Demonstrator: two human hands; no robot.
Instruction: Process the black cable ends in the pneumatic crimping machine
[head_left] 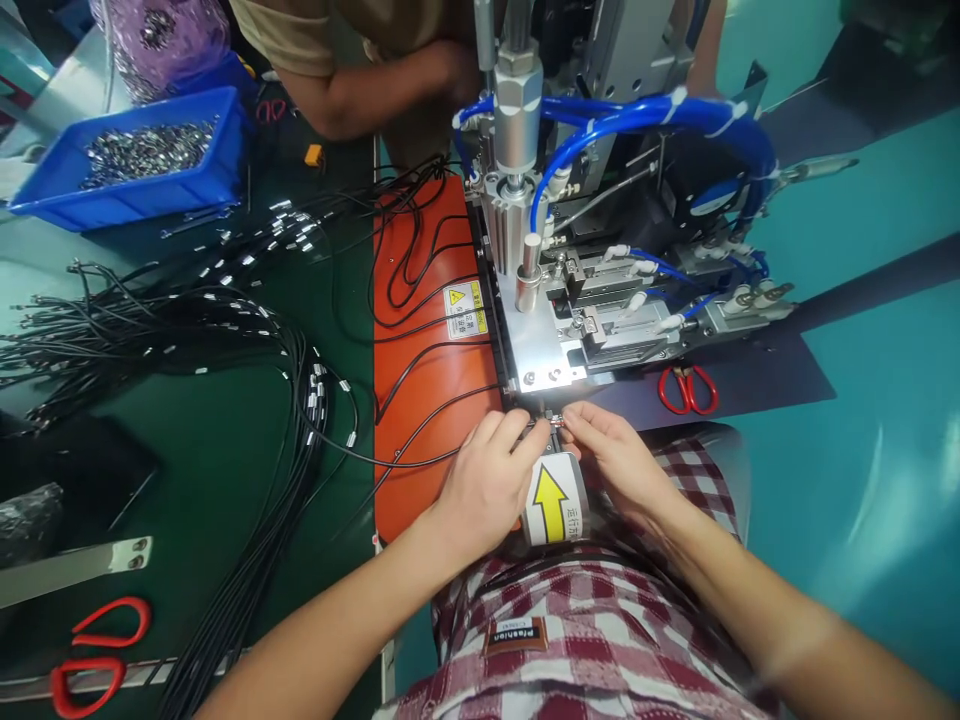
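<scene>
My left hand is closed at the front end of the machine, its fingertips on a black cable that runs in from the left. Opposite it, my right hand pinches a small shiny metal connector between thumb and forefinger. Both sets of fingertips almost meet just below the machine's metal plate. Under them is a white label with a yellow arrow. The fingers partly hide the cable's end, so how it joins the connector cannot be made out.
Several black cables cross the orange board into the machine. A cable bundle lies on the green table. A blue bin holds small metal parts. Red-handled scissors and red-handled cutters lie about. Another person's arm is beyond.
</scene>
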